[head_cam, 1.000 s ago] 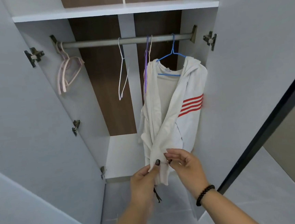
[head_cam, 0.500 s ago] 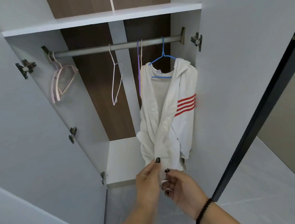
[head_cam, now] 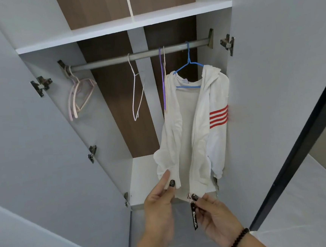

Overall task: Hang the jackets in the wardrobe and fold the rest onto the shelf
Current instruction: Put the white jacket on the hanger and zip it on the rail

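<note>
Meanwhile, at an open wardrobe (head_cam: 272, 74), a person is working at the bottom hem of a white jacket (head_cam: 196, 132) that is hanging on a blue hanger (head_cam: 188, 75) from the metal rail (head_cam: 142, 55), at the right end and close to the side wall. The left hand (head_cam: 161, 200) is pinching the left front edge of the jacket between thumb and fingers, its grip narrow on the cloth, while the right hand (head_cam: 215, 215) is holding the zip slider (head_cam: 190, 196) at the foot of the right front edge, with a black pull tab (head_cam: 194, 218) dangling below it. The two front edges are lying apart, so the zip appears not yet joined. Spare hangers are waiting on the same rail: a white one (head_cam: 137, 98) near the middle, a purple one (head_cam: 162, 80) just beside the jacket, and pink ones (head_cam: 78, 95) at the far left. The shelf (head_cam: 122, 26) above is showing no folded clothes in view. The likely risk from here is a downward tug on the hem while seating the zip, which could drag the jacket's shoulders off the thin wire hanger or tip the hook from the rail; misaligned edges could also jam the slider in the loose fabric.
</note>
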`<act>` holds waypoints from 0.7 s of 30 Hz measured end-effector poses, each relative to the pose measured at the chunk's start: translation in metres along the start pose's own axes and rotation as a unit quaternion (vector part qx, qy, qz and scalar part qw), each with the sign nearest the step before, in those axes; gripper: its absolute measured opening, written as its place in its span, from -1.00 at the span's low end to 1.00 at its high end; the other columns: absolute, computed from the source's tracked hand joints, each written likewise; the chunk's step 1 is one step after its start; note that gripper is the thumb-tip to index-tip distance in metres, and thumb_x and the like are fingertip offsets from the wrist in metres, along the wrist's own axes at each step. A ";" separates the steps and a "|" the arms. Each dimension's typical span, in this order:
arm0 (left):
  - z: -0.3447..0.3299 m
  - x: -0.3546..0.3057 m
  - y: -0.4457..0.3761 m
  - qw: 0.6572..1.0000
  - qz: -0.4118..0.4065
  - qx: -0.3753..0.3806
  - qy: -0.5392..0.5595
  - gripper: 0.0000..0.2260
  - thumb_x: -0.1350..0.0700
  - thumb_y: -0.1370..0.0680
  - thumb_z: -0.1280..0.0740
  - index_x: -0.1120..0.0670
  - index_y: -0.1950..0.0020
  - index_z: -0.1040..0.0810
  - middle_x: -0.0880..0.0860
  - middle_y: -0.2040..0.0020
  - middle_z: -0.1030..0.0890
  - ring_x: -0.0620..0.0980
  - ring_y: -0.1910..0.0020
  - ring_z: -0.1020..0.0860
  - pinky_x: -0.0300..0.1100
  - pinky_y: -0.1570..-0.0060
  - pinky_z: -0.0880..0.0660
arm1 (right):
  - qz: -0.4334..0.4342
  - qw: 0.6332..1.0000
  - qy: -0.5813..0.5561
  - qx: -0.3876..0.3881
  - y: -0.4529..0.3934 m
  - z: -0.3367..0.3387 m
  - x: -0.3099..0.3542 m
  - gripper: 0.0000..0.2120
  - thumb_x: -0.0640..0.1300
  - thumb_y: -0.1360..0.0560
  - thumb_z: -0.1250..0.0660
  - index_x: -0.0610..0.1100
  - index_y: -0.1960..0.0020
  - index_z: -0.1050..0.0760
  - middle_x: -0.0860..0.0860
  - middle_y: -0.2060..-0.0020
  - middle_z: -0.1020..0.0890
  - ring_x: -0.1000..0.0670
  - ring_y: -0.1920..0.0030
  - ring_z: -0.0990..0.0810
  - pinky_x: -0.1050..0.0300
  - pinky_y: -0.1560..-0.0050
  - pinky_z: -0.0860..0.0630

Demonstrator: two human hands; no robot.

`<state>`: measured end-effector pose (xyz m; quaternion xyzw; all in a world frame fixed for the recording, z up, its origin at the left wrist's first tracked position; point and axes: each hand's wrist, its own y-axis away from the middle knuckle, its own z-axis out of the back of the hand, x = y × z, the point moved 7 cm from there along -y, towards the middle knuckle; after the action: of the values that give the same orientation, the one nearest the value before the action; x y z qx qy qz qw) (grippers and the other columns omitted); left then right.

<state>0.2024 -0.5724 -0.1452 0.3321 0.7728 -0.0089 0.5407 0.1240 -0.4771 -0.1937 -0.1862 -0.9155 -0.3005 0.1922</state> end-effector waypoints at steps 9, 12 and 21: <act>-0.007 0.010 -0.003 0.998 0.047 -0.010 0.032 -0.75 0.40 -0.42 -0.41 0.23 -0.08 -0.65 0.16 0.13 -0.70 -0.05 0.27 -0.62 -0.31 0.29 -0.58 | 0.044 0.998 0.042 0.028 -0.006 -0.005 0.014 -0.61 -0.33 -0.03 -0.56 -0.35 0.15 -0.62 -0.21 0.27 -0.65 -0.01 0.38 -0.62 0.20 0.38 -0.60; -0.008 0.012 -0.003 0.998 0.049 -0.013 0.028 -0.77 0.38 -0.40 -0.43 0.24 -0.04 -0.65 0.15 0.15 -0.70 -0.02 0.25 -0.62 -0.27 0.23 -0.60 | 0.060 0.997 0.052 0.024 -0.008 -0.002 0.017 -0.61 -0.33 -0.07 -0.51 -0.35 0.11 -0.60 -0.21 0.26 -0.65 -0.01 0.36 -0.63 0.20 0.38 -0.59; -0.005 0.008 -0.004 0.999 0.036 -0.022 0.008 -0.79 0.47 -0.43 -0.37 0.20 0.29 -0.64 0.18 0.22 -0.68 -0.01 0.28 -0.57 -0.20 0.22 -0.46 | 0.068 0.997 0.027 0.002 -0.011 0.007 0.014 -0.35 -0.25 0.20 -0.72 -0.36 0.14 -0.62 -0.22 0.28 -0.65 -0.03 0.38 -0.63 0.19 0.39 -0.60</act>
<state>0.1950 -0.5696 -0.1517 0.3477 0.7647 0.0298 0.5416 0.1056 -0.4779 -0.1977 -0.2392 -0.8957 -0.2898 0.2377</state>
